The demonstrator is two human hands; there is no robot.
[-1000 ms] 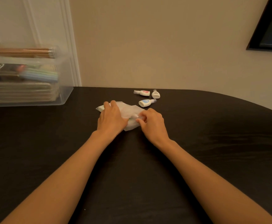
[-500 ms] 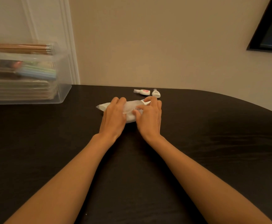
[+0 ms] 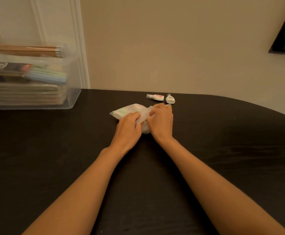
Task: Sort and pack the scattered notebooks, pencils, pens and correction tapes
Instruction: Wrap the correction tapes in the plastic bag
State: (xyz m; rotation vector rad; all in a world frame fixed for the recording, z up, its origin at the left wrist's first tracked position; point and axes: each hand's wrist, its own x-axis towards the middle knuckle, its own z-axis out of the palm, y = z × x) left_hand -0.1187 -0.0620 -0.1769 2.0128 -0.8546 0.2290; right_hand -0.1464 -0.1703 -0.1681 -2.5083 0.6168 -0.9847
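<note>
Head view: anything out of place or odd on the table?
A pink-labelled correction tape and a white correction tape lie loose, askew, near the table's far edge, outside the pouch held by left hand and right hand. Nothing spilled or damaged.

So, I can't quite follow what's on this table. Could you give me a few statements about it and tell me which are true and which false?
1. The left hand grips a white pouch. True.
2. The clear box is empty. False: it holds stacked notebooks and what look like pens, with pencils at its top.
3. Two correction tapes lie loose on the table beyond the pouch. True.
4. The table is white. False: it is dark, nearly black.
</note>
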